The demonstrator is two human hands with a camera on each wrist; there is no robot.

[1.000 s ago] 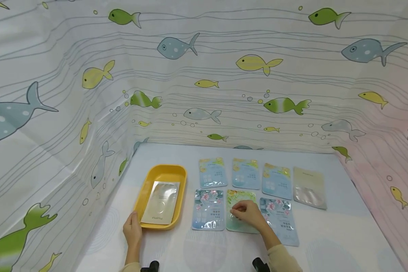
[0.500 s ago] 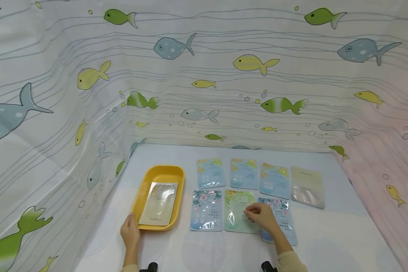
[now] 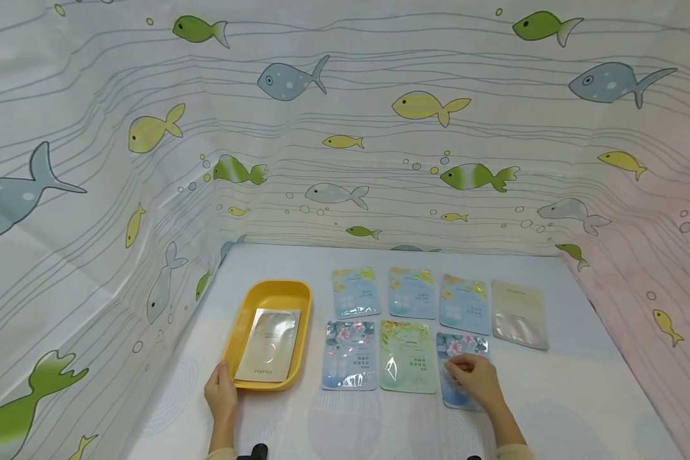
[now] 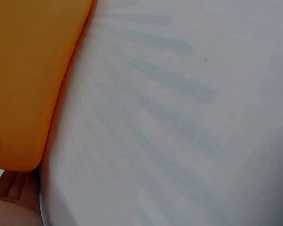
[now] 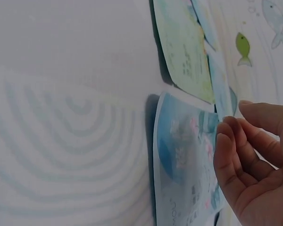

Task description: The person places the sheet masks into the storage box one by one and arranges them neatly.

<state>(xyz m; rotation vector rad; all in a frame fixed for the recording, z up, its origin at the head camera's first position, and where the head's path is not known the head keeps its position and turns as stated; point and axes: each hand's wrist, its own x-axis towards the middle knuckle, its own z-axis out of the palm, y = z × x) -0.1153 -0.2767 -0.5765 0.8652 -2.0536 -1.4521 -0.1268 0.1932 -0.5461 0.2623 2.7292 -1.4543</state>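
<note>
as the left hand (image 3: 221, 391) grips the yellow tray (image 3: 273, 291) by its near corner, the right hand (image 3: 476, 378), fingers curled around nothing, is over the flowered blue packet (image 5: 179, 165), nearer row, right end. touching? can't tell!

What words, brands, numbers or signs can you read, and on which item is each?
"MO", following letters unclear: rightmost flowered sachet.
Gold sachet in yellow tray: upside-down lettering, too blurred to read.
Green sachet, leftmost flowered sachet, far-row sachets: print too small or blurred.
No legible numbers.
</note>
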